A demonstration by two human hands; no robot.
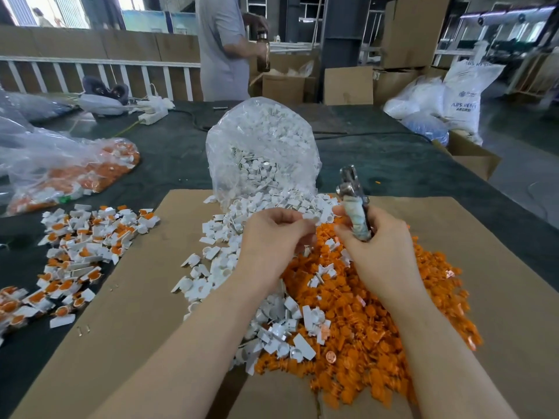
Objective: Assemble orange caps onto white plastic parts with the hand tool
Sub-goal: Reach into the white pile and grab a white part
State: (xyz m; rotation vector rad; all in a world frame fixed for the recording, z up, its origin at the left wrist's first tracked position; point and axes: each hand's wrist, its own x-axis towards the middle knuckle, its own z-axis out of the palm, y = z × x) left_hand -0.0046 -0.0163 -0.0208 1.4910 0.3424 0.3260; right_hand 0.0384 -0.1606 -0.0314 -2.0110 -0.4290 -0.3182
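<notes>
The right hand (375, 237) grips the hand tool (355, 204) by its wrapped handle. The left hand (275, 237) pinches a white part (311, 217) beside it. These parts look light, rigid and slippery, best pinched at the edges.

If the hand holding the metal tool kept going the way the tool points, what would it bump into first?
Probably the clear bag of white parts. The right hand aims the tool up and away; depth is hard to judge.
</notes>
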